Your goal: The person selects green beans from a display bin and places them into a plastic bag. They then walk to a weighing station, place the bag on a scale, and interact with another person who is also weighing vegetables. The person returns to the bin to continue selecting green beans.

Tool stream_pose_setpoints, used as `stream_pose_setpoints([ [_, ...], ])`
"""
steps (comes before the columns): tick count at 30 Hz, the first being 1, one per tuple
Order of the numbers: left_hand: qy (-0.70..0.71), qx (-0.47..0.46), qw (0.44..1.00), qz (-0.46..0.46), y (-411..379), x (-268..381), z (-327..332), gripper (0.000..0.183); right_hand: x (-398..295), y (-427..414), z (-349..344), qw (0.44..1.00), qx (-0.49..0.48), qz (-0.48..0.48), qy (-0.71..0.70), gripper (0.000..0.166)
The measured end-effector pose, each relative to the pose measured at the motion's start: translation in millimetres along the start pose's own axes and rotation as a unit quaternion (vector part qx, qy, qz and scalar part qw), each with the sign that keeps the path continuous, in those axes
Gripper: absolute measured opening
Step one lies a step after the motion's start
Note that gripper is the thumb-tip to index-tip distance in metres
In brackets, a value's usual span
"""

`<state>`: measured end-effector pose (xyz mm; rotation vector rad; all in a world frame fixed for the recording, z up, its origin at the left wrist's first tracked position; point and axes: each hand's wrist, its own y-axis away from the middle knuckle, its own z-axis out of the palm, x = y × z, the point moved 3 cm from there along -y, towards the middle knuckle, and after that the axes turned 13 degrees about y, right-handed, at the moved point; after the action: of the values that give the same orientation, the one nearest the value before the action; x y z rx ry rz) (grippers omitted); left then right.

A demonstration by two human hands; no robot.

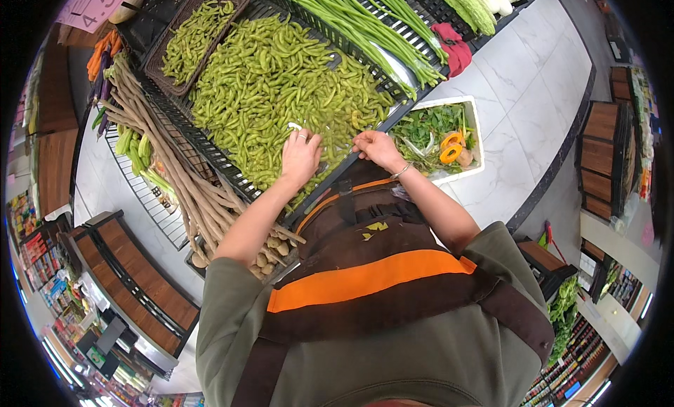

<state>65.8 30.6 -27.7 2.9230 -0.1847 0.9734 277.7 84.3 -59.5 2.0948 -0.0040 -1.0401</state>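
Observation:
A broad heap of green edamame pods [263,80] fills the black slatted display tray [190,136] in front of me. My left hand [301,157] rests over the near part of the heap, fingers curled down among the pods; a ring is on one finger. Whether it grips a pod is hidden. At the tray's front edge, my right hand [378,148] has its thumb and fingertips drawn together beside the thinner layer of pods. Anything between those fingertips is too small to make out. A brown woven basket [164,86] with more pods stands at the heap's far left.
Right of the tray, a white foam box [478,138] on the floor holds leafy scraps and orange rings [451,153]. Long green stems [363,28] and a red cloth [455,49] lie beyond. Long brown roots [163,128] lean along the left side, above potatoes [263,259].

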Motion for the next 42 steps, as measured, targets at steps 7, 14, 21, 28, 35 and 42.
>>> stream_pose_setpoints([
  [7,0.012,-0.017,0.999,0.026,22,3,-29,0.017,-9,3,-2,0.999,0.002,-0.007,0.032,0.022],
  [14,0.012,0.043,0.999,-0.024,0,10,-6,0.029,-7,1,-1,1.0,0.008,0.009,0.028,0.025],
  [21,0.057,-0.048,0.987,-0.14,-18,3,15,0.027,-9,3,-1,0.999,0.017,0.007,0.027,0.024],
  [28,0.133,-0.004,0.979,-0.153,-5,-8,-8,0.019,-9,4,-1,0.999,0.017,0.003,0.028,0.023],
  [35,0.487,0.033,0.816,-0.31,-23,-43,-72,0.011,-5,2,1,1.0,0.018,0.004,0.014,0.023],
  [42,0.661,0.283,0.649,-0.248,-106,-122,-190,0.01,-6,1,0,1.0,0.01,0.011,0.007,0.026],
])
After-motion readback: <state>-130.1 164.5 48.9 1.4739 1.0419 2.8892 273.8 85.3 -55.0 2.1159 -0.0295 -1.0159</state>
